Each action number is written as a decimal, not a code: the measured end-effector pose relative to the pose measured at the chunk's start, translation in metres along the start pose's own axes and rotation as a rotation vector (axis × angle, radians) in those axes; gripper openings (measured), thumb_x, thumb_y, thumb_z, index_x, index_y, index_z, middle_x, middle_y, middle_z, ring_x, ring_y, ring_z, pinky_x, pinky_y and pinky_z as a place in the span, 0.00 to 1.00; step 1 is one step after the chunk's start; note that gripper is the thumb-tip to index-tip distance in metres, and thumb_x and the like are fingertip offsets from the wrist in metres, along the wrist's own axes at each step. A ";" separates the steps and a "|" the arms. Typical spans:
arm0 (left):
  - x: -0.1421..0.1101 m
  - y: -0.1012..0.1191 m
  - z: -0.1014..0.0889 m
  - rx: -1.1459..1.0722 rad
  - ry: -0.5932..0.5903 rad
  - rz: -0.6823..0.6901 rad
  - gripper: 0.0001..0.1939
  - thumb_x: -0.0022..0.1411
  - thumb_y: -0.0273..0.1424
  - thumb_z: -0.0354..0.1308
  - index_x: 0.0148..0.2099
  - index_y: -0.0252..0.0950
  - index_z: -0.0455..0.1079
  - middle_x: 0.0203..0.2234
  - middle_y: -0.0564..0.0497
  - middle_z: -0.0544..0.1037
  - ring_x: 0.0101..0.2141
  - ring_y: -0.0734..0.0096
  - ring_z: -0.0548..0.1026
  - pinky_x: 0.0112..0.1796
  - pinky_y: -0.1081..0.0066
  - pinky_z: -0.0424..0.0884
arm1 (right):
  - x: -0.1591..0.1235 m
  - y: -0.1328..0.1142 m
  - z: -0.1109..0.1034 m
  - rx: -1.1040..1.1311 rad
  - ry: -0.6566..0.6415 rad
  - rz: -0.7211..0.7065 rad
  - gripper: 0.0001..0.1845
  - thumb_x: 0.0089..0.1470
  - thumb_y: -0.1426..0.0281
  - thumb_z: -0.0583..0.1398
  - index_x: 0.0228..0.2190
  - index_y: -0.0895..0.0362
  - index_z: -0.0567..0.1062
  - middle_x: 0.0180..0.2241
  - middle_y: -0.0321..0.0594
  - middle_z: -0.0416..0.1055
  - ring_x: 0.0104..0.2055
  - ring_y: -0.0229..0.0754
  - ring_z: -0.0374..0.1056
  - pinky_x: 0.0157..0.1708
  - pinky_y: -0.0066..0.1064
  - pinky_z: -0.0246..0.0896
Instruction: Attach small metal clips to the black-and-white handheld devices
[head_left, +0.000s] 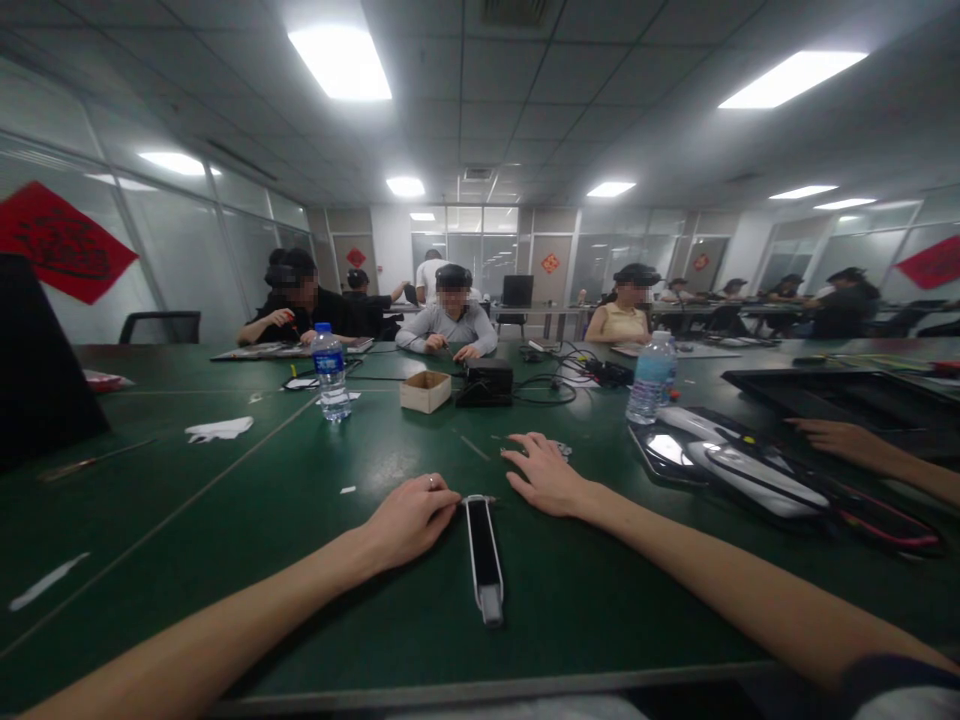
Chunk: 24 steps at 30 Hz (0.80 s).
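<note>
A long narrow device with a black face and white rim [485,550] lies on the green table, its pale end towards me. My left hand [415,518], with a ring on one finger, rests just left of the device's far end. Its fingers are curled together beside a thin piece crossing that end; what they pinch, if anything, is hidden. My right hand [547,477] hovers over or rests on the table to the right, fingers spread and holding nothing visible. Small shiny bits [564,450] lie just behind its fingers, too small to name.
Ahead stand a small open cardboard box [425,392], a black box [484,382] with cables, and water bottles [331,372] [651,378]. White and black devices [757,478] lie right, near another person's hand [847,442]. A crumpled tissue [219,430] lies left. People sit opposite.
</note>
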<state>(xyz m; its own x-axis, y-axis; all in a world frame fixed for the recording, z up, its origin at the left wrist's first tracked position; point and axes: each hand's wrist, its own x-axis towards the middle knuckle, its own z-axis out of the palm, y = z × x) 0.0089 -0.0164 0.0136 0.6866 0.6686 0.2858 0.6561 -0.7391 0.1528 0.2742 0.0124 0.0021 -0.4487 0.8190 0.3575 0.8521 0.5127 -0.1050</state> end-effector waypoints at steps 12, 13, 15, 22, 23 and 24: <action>0.001 -0.002 0.004 0.030 0.009 0.027 0.14 0.68 0.28 0.49 0.48 0.38 0.75 0.38 0.47 0.75 0.37 0.66 0.74 0.39 0.69 0.70 | 0.000 0.004 0.006 -0.056 -0.085 0.123 0.27 0.61 0.59 0.53 0.57 0.58 0.68 0.62 0.54 0.56 0.63 0.61 0.47 0.59 0.56 0.47; 0.001 -0.002 0.004 0.031 0.012 0.029 0.14 0.68 0.28 0.49 0.48 0.38 0.75 0.38 0.47 0.75 0.37 0.66 0.74 0.39 0.69 0.70 | 0.000 0.004 0.005 -0.062 -0.084 0.122 0.26 0.60 0.59 0.54 0.56 0.58 0.69 0.61 0.54 0.57 0.63 0.61 0.48 0.59 0.55 0.47; 0.001 -0.002 0.005 0.030 0.018 0.031 0.14 0.68 0.28 0.49 0.47 0.38 0.75 0.38 0.47 0.75 0.37 0.66 0.74 0.39 0.69 0.70 | 0.000 0.002 0.003 -0.078 -0.057 0.097 0.22 0.60 0.61 0.55 0.51 0.59 0.72 0.58 0.54 0.60 0.61 0.59 0.50 0.58 0.53 0.49; 0.001 -0.001 0.004 0.031 0.016 0.031 0.14 0.68 0.28 0.49 0.47 0.38 0.76 0.38 0.47 0.76 0.37 0.65 0.74 0.40 0.69 0.71 | 0.000 -0.002 0.000 -0.084 0.010 -0.015 0.08 0.59 0.70 0.56 0.33 0.59 0.75 0.48 0.50 0.70 0.54 0.53 0.58 0.53 0.45 0.56; 0.001 -0.001 0.003 0.029 0.013 0.029 0.14 0.68 0.28 0.49 0.47 0.38 0.76 0.38 0.47 0.76 0.37 0.65 0.74 0.40 0.69 0.71 | 0.000 -0.002 0.000 -0.085 0.015 -0.021 0.08 0.59 0.70 0.56 0.32 0.59 0.75 0.47 0.50 0.70 0.54 0.52 0.59 0.53 0.45 0.56; 0.001 0.000 0.003 0.029 0.009 0.026 0.14 0.68 0.28 0.49 0.47 0.38 0.76 0.38 0.47 0.76 0.38 0.65 0.74 0.40 0.69 0.71 | 0.000 -0.002 0.000 -0.086 0.019 -0.027 0.08 0.60 0.70 0.56 0.32 0.59 0.74 0.46 0.50 0.70 0.53 0.52 0.59 0.53 0.45 0.57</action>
<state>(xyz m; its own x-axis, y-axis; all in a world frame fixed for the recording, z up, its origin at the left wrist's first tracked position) 0.0102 -0.0154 0.0111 0.7006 0.6484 0.2978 0.6470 -0.7533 0.1182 0.2723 0.0118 0.0021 -0.4670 0.7999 0.3769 0.8603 0.5096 -0.0157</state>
